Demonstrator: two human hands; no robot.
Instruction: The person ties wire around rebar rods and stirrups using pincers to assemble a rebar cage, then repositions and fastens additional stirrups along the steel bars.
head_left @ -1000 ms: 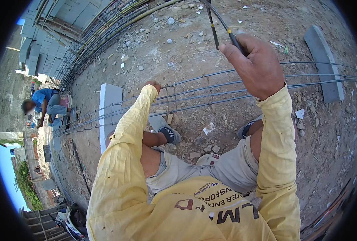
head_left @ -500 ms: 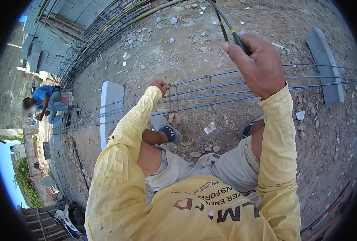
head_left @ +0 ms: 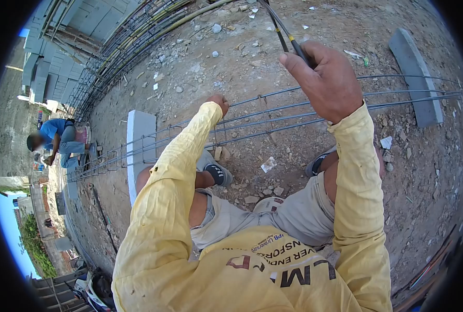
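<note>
My right hand (head_left: 329, 78) is closed around the black handles of long-handled pincers (head_left: 287, 37), raised above the steel bars. Their head runs off the top edge of the view. My left hand (head_left: 219, 103) has its fingers curled together at the top bar of a long rebar cage (head_left: 291, 110), near a stirrup. Whatever the left fingers grip is hidden or too small to make out. The cage crosses the view from left to right in front of my legs, with thin square stirrups tied along its left part.
The cage rests on a pale block (head_left: 140, 136) at left and a grey block (head_left: 416, 78) at right. Another person (head_left: 64, 138) in blue crouches by its far left end. Stacked rebar cages (head_left: 114, 49) lie at upper left. Stones and scraps litter the dirt ground (head_left: 273, 171).
My left hand has moved up and to the right, off the stirrup corner it was at. My right hand still grips the pincers. The whole view has shifted slightly.
</note>
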